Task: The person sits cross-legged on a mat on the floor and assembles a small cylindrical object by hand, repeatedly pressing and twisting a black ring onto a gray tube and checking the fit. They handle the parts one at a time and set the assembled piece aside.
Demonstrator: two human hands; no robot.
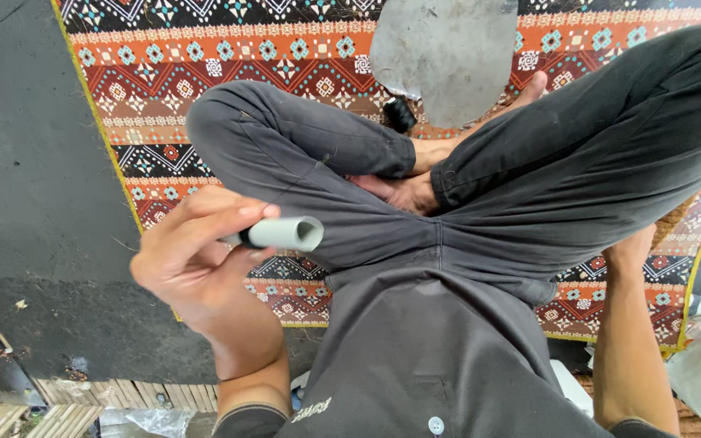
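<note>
Tube (285, 234) grasped in my left hand (196, 259); right hand (630, 251) rests behind my knee on the mat (164, 105), its grip hidden. Next likely needs that hand free.

Patterned mat (204, 73) on dark floor (26, 162); grey metal plate (448, 57) ahead; black knob (400, 114) beside it.

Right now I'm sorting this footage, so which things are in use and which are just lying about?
In use:
- short grey plastic tube, held in the left hand

Lying about:
- flat grey metal plate by the feet
- small black cylinder beside it
- patterned red woven mat
- right hand, largely hidden behind the leg
</note>
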